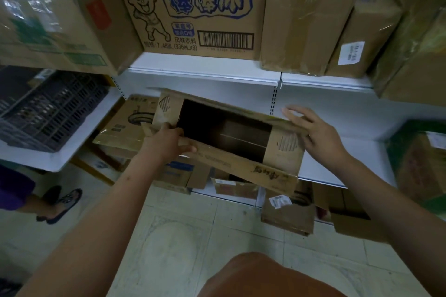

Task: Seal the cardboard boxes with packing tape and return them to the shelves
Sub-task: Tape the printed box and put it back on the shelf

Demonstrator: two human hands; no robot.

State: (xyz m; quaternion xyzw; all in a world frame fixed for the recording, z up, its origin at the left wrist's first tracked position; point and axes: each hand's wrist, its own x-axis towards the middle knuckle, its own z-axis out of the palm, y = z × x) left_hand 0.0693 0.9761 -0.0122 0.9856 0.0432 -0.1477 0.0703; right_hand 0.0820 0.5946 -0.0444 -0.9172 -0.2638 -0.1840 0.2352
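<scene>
My left hand (166, 141) grips the open cardboard box (231, 152) (flaps untaped) at its near edge; my right hand (311, 132), fingers spread, rests against its far flap.

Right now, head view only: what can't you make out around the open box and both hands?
- Inside of the open brown cardboard box: too dark to tell the contents.
- Left hand grips the box's near flap; its fingertips are hidden behind the flap.
- Right hand: contact with the far flap unclear.
- Packing tape: none in view.
- Brown box on the upper left shelf: print blurred.
</scene>
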